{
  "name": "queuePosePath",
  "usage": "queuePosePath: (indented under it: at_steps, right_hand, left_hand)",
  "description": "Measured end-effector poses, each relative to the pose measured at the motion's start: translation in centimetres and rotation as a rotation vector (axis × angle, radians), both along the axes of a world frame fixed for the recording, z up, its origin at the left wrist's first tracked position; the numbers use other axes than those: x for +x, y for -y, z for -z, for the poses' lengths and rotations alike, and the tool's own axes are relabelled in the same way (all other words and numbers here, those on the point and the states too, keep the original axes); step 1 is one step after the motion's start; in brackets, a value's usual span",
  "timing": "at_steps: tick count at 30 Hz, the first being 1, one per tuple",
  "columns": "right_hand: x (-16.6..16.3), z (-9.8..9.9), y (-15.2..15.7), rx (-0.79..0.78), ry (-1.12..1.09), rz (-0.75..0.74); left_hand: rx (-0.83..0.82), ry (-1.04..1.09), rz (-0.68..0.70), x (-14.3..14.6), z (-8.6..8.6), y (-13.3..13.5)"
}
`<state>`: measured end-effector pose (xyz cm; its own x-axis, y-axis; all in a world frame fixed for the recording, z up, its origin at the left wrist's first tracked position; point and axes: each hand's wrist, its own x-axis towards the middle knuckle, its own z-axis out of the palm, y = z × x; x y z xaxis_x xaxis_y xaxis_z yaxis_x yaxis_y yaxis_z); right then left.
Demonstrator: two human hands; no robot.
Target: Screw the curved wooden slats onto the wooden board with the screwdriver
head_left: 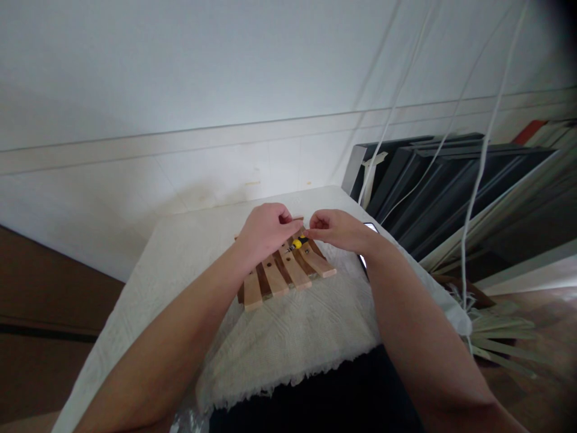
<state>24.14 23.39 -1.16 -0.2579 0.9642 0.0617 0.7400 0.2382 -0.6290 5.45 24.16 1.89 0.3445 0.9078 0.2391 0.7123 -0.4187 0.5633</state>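
Note:
A wooden piece made of pale, curved slats (297, 270) with darker wood between them lies on the white cloth. Several small dark holes or screw heads dot the slats. On top of it, between my hands, sits a small yellow-and-black thing (297, 243), too small to name for certain. My left hand (270, 227) is over the far left part of the wooden piece, thumb and fingers closed together. From the right, my right hand (336, 230) reaches in with its fingers curled and its fingertips pinched beside the yellow-and-black thing. Whatever either pinch holds is hidden or too small to see.
A white textured cloth (180, 252) with a frayed front edge covers the table against the wall. A phone (371, 227) lies partly behind my right forearm. Dark folders or panels (433, 174) lean at the right, with white cords (482, 156) hanging before them.

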Motion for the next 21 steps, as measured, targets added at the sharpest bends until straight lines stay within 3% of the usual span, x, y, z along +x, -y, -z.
queuePosePath:
  at_steps: [3, 8, 14, 17, 21]
  right_hand:
    - [0.4, 0.5, -0.3, 0.008, 0.053, 0.058]
    - [1.2, 1.2, -0.5, 0.027, 0.117, -0.053]
    - [2.1, 1.7, -0.4, -0.109, 0.157, -0.139]
    - [2.3, 1.8, -0.3, -0.097, 0.178, -0.154]
    - [2.4, 0.6, 0.1, -0.024, 0.196, -0.087]
  left_hand:
    - [0.018, -0.102, 0.071, -0.4, -0.5, 0.1]
    - [0.02, -0.157, 0.112, -0.7, -0.2, 0.1]
    - [-0.007, -0.095, 0.073, -0.7, -0.2, 0.0]
    - [-0.006, -0.04, 0.058, -0.7, -0.4, 0.2]
    - [0.059, 0.029, 0.184, -0.7, -0.7, 0.7]
